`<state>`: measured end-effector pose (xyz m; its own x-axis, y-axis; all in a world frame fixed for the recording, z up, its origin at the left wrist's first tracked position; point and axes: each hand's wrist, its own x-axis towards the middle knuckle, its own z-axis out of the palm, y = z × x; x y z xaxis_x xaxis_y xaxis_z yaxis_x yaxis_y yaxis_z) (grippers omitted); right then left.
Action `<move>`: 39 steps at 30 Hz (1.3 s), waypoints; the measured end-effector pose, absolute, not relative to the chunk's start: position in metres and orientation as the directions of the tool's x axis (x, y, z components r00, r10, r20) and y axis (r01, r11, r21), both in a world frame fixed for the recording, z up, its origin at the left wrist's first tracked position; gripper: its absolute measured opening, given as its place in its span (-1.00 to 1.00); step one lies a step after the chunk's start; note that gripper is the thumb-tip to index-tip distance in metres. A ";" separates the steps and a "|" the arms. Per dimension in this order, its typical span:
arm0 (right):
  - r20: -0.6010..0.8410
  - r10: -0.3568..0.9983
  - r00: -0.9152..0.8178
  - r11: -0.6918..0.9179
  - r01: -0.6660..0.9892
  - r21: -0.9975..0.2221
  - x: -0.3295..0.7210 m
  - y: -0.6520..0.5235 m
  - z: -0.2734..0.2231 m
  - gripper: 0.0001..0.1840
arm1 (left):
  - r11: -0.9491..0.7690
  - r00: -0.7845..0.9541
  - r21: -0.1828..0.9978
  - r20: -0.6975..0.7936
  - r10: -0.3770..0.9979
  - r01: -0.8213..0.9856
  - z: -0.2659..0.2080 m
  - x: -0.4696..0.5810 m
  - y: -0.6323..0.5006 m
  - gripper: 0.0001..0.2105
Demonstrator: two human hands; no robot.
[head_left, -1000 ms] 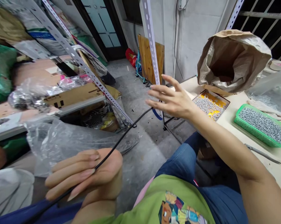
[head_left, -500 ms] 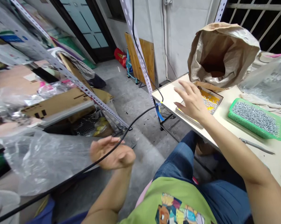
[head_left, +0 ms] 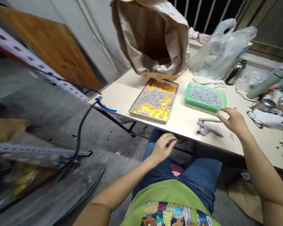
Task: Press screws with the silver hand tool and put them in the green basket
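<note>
My left hand (head_left: 163, 146) hovers above my lap just short of the table's front edge, fingers curved and thumb apart, with nothing visible in it. Over the table, my right hand (head_left: 234, 121) has thumb and fingers spread, close to the near right corner of a green plastic basket (head_left: 188, 99) full of small silvery metal pins. Metal locking pliers (head_left: 208, 128) lie beside that hand's fingertips; contact is unclear. A shallow tray (head_left: 149, 118) with a yellow bottom holds scattered pins of the same sort, beyond my left hand.
A large open paper bag (head_left: 129, 37) stands behind the tray. Plastic bags (head_left: 222, 47), a dark flask (head_left: 236, 72) and glasses (head_left: 254, 119) sit along the right. A black cable (head_left: 79, 135) hangs by the table's left corner, near a perforated metal post (head_left: 40, 66).
The view has swung right toward the table. My right hand has moved from over the tray to beside the green basket. My left hand has come from the cable side to the table edge.
</note>
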<state>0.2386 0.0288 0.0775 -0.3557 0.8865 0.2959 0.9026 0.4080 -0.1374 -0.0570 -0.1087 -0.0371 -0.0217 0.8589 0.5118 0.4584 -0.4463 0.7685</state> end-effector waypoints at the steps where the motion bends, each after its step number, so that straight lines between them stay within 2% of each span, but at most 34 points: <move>1: 0.201 0.916 -0.348 0.375 0.920 -0.115 0.253 0.026 0.075 -0.52 | -0.464 0.042 0.759 0.502 0.864 0.457 -0.032 -0.049 -0.094 -0.89; 4: -0.059 0.907 -0.418 0.416 0.908 -0.039 0.276 0.019 0.061 -0.39 | -0.424 0.203 0.741 0.374 0.905 0.521 -0.019 -0.019 -0.052 -0.89; 6: -0.190 0.887 -0.421 0.432 0.902 0.019 0.277 0.018 0.050 -0.15 | -0.346 0.272 0.710 0.221 0.936 0.613 -0.012 0.004 -0.029 -0.86; 8: -0.291 0.888 -0.357 0.392 0.917 0.073 0.271 0.021 0.041 0.01 | -0.273 0.308 0.650 0.063 0.949 0.709 -0.005 0.027 -0.012 -0.79; 11: -0.355 0.870 -0.343 0.391 0.917 0.073 0.260 0.027 0.035 0.03 | -0.195 0.316 0.548 -0.134 0.939 0.813 0.003 0.055 0.003 -0.71; 15: -0.292 0.858 -0.423 0.459 0.886 0.063 0.250 0.029 0.036 -0.27 | -0.098 0.259 0.479 -0.283 0.924 0.872 0.008 0.069 0.010 -0.74; 17: -0.251 0.866 -0.433 0.469 0.877 0.106 0.248 0.026 0.035 -0.44 | -0.070 0.233 0.470 -0.300 0.925 0.880 0.008 0.069 0.011 -0.74; 19: -0.195 0.884 -0.426 0.456 0.876 0.154 0.246 0.021 0.030 -0.52 | -0.052 0.215 0.479 -0.292 0.932 0.876 0.008 0.068 0.010 -0.74; 22: -0.028 0.932 -0.361 0.360 0.913 0.193 0.243 0.011 0.018 -0.49 | 0.000 0.168 0.539 -0.262 0.950 0.842 0.006 0.066 0.007 -0.77; 26: 0.155 0.952 -0.265 0.244 0.959 0.142 0.241 0.003 0.001 -0.33 | 0.020 0.097 0.646 -0.146 0.984 0.763 0.009 0.063 0.005 -0.81; 28: 0.196 0.950 -0.244 0.224 0.968 0.115 0.241 0.001 -0.006 -0.30 | -0.010 0.116 0.636 -0.125 0.985 0.772 0.015 0.061 0.008 -0.82; 34: 0.261 0.949 -0.176 0.176 0.984 0.022 0.239 -0.001 -0.015 -0.28 | -0.121 0.270 0.494 -0.243 0.932 0.861 0.045 0.054 0.030 -0.85; 39: 0.296 0.948 -0.120 0.141 0.989 -0.053 0.240 -0.001 -0.020 -0.33 | -0.235 0.426 0.533 -0.270 0.863 0.813 0.069 0.053 0.048 -0.91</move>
<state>0.2398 -0.0008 -0.0205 -0.1197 0.9478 0.2955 0.9886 0.1413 -0.0528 0.0534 0.0479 0.0691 0.4263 0.8634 -0.2699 0.8130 -0.2348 0.5329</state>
